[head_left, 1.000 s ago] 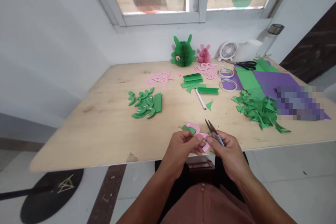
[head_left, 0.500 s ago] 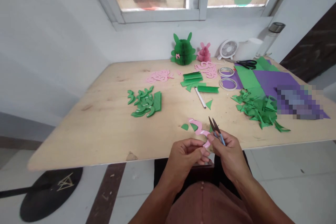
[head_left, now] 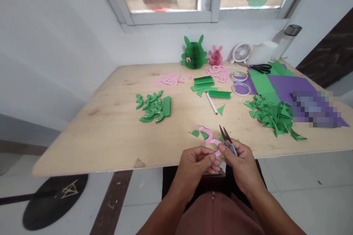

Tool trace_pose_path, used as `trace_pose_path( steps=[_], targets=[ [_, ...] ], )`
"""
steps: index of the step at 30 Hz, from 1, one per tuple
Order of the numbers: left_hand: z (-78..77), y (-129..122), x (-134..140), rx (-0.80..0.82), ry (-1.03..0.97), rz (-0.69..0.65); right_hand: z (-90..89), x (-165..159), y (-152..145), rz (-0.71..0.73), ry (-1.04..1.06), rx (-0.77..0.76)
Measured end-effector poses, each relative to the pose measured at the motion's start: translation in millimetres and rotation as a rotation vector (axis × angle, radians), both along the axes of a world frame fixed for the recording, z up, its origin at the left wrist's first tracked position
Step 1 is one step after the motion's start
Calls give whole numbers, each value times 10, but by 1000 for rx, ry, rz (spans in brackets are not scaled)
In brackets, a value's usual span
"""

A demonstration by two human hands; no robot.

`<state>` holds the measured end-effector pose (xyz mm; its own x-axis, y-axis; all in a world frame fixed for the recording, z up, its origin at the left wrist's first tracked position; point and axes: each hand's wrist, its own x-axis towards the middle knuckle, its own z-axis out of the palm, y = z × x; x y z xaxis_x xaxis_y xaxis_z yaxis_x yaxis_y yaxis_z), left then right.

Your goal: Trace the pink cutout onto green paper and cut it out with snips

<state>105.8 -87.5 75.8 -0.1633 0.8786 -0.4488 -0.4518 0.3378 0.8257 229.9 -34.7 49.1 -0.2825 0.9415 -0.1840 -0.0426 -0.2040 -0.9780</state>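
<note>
Pinched between the thumb and fingers of my left hand (head_left: 194, 165) is the lower end of a wavy pink paper cutout (head_left: 208, 135). My right hand (head_left: 240, 161) is closed around small scissors (head_left: 227, 137) with blue handles, blades parted and pointing away from me. Its thumb also touches the cutout's right side. Small green paper scraps (head_left: 195, 133) lie under and beside the cutout at the table's front edge. Beyond the hands are a white marker pen (head_left: 211, 103) and a green triangle of paper (head_left: 221, 109).
Green curved cutouts (head_left: 153, 109) lie left, pink ones (head_left: 168, 80) behind. To the right are green scraps (head_left: 271, 114), purple paper (head_left: 288, 84), tape rolls (head_left: 241, 89) and black scissors (head_left: 260, 68). Paper figures (head_left: 194, 55), a fan (head_left: 241, 52) and a bottle (head_left: 288, 40) stand at the back.
The view has shifted slightly, so the table things sit a little further right. Both hands keep the same hold on the pink cutout and scissors.
</note>
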Motion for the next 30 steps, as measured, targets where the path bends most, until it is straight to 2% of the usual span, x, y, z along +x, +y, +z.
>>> trace_pose_path(
  steps=[17,24,30],
  targets=[
    [-14,-25,-28,14,25,-42,43,-6,-17,-12,-20,20],
    [-39,-18,-22,3,36,-56,9,8,-17,-14,-49,33],
    [-36,-26,-5,9,51,-17,2,6,-35,-12,-52,39]
  ],
)
